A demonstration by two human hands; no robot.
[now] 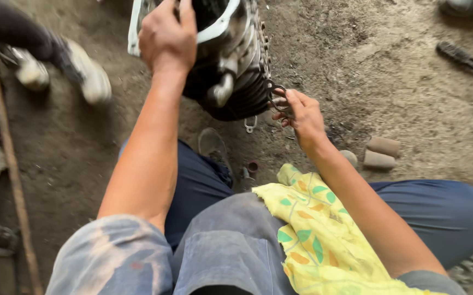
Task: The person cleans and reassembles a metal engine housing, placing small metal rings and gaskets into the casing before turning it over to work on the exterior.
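A dirty black engine block (236, 82) with cooling fins and a pale metal rim stands on the dirt floor ahead of my knees. My left hand (166, 34) grips its top rim. My right hand (301, 113) pinches thin dark metal rings (276, 96) right beside the finned side of the block. A yellow cloth (318, 235) with leaf prints lies over my right thigh, under my right forearm.
Another person's feet in pale shoes (86, 74) are at upper left. A long rusty rod (10, 164) runs down the left edge. Two short tan cylinders (381, 153) lie right of my hand, a dark ridged part (463, 57) at upper right. A small clip (250, 125) lies under the block.
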